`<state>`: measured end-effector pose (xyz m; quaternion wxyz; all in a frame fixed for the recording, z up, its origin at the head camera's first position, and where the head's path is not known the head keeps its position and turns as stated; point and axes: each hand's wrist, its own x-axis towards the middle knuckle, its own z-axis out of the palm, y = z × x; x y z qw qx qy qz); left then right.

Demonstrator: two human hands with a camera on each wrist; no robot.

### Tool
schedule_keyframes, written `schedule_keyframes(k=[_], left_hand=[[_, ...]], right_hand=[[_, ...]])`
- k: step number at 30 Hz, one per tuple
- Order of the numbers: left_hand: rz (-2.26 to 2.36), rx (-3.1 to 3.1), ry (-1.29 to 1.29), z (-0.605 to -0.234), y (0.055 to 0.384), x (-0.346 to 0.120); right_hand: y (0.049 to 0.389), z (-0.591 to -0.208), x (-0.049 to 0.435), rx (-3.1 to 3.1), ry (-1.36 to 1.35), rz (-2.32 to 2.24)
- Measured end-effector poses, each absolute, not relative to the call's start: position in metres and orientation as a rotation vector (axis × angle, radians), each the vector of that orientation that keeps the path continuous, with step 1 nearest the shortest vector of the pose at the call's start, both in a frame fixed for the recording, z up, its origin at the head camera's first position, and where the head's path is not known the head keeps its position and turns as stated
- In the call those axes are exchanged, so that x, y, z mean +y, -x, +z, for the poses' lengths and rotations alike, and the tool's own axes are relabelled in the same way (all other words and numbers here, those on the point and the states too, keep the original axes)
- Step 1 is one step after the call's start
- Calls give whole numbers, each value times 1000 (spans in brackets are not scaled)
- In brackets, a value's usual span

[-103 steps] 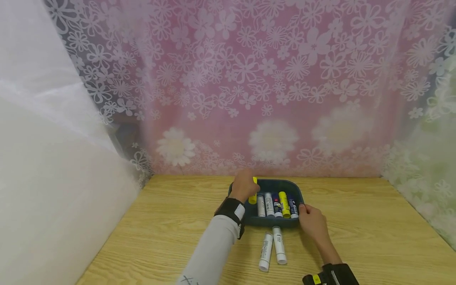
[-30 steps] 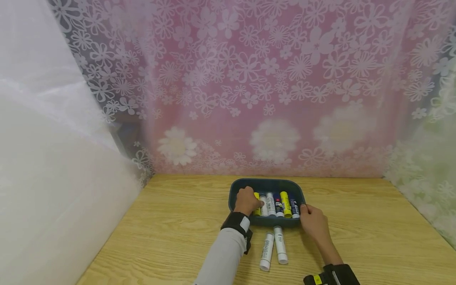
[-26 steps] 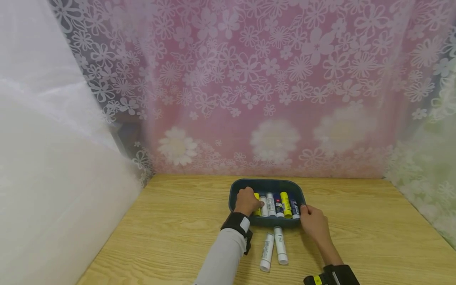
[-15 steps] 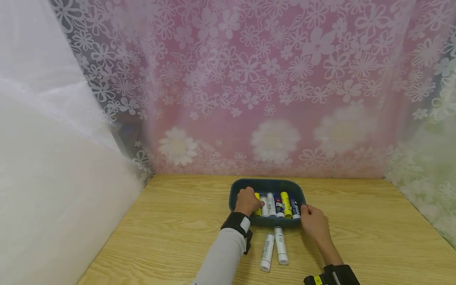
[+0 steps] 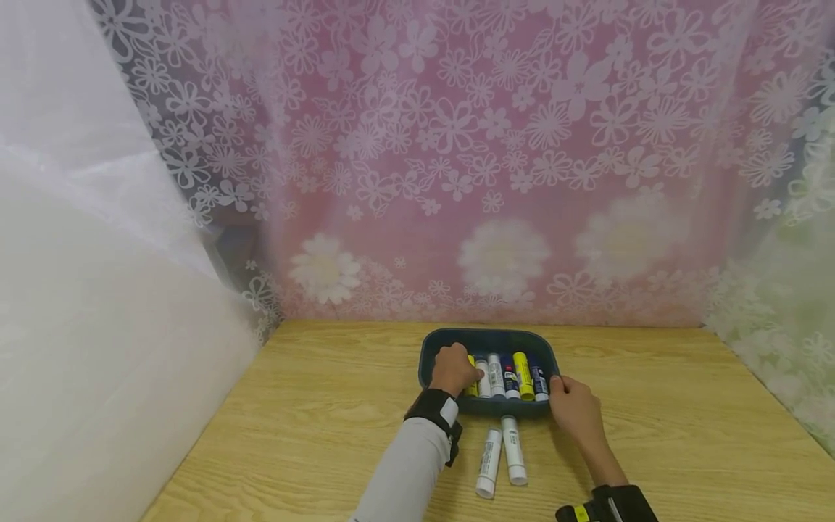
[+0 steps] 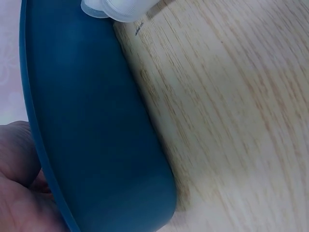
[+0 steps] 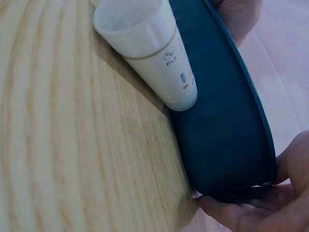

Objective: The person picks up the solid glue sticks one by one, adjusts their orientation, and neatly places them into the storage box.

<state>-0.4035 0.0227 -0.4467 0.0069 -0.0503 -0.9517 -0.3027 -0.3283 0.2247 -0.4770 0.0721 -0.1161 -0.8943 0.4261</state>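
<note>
In the head view, a dark teal plastic tray (image 5: 499,407) holds a row of glue sticks. My left hand (image 5: 451,371) reaches into its left end, fingers curled at a yellow glue stick (image 5: 471,384) that it partly hides. The thumb lies over the neighbouring white glue stick (image 5: 483,386). My right hand (image 5: 575,406) grips the tray's right end. In the right wrist view, that hand's thumb is at the rim and its fingers are by the underside. Two white glue sticks, a left one (image 5: 489,462) and a right one (image 5: 514,451), lie on the table in front.
To the right in the row are a grey-white stick (image 5: 496,375), a second yellow stick (image 5: 523,377) and dark blue ones. The wooden table (image 5: 313,420) ends at a pink flowered curtain (image 5: 404,181). A white sheet (image 5: 98,290) hangs at the left.
Since the oldest frame, my left hand has lowered the yellow glue stick into the row beside the white one. Over the last second both hands have stayed still.
</note>
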Motion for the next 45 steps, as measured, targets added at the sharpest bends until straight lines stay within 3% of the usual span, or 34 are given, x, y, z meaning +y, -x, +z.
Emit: schedule_keyframes(k=[45], left_hand=[[-856, -3026, 211, -441, 399, 25]], right_hand=[[328, -474, 222, -2694, 345, 1288]])
